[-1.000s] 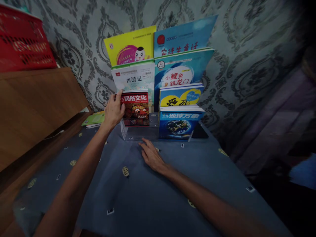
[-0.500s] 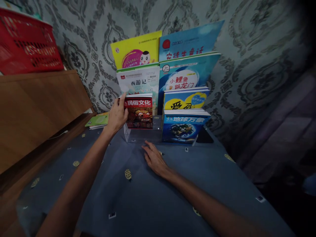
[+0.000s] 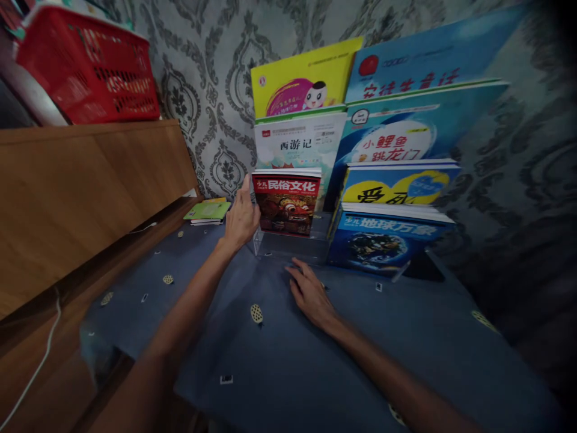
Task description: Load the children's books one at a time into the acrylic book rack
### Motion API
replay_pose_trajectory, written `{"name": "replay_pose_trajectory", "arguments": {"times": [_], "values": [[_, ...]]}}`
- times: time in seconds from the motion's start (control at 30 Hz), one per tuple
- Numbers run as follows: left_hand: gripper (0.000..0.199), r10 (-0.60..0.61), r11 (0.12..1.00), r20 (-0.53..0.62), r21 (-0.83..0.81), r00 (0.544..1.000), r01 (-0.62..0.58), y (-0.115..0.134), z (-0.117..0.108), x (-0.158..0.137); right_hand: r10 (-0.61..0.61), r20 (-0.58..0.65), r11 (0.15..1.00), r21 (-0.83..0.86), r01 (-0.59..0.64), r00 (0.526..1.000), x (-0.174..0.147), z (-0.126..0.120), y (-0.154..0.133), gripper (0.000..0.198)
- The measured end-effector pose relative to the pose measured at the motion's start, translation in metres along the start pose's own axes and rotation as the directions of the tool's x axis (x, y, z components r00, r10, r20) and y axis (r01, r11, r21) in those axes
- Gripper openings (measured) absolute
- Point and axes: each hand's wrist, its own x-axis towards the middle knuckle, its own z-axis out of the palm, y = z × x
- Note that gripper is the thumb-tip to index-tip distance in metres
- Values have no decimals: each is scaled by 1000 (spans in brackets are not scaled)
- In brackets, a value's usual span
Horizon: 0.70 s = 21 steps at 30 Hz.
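Patterned grey wallpaper behind; blue dotted cloth over table. Clear tiered rack on cloth holds upright books in rows. Left hand open, fingers straight, palm against left edge of red book standing in rack's front left slot; no closed grasp. Right hand flat, palm down on cloth just before rack, holding nothing. Globe book front right. Green booklets lie near wooden board; red basket above.

Two bare forearms, left hand, right hand, no sleeves
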Motion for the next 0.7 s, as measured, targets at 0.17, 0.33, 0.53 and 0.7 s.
{"name": "replay_pose_trajectory", "arguments": {"times": [0.17, 0.33, 0.53, 0.7], "values": [[63, -203, 969, 120, 171, 972, 181, -50, 19, -31, -28, -12, 1000, 3, 28, 1000, -1, 2, 3, 39], [46, -492, 822, 265, 455, 829, 342, -105, 34, -55, -20, -10, 1000, -12, 20, 1000, -2, 2, 3, 38], [52, -542, 760, 232, 546, 807, 353, -147, 51, -51, -27, -2, 999, -35, 27, 1000, -4, 1, 2, 36], [54, -516, 745, 241, 599, 822, 292, -166, 66, -31, -28, 4, 999, -35, 28, 1000, -5, 0, 2, 36]]}}
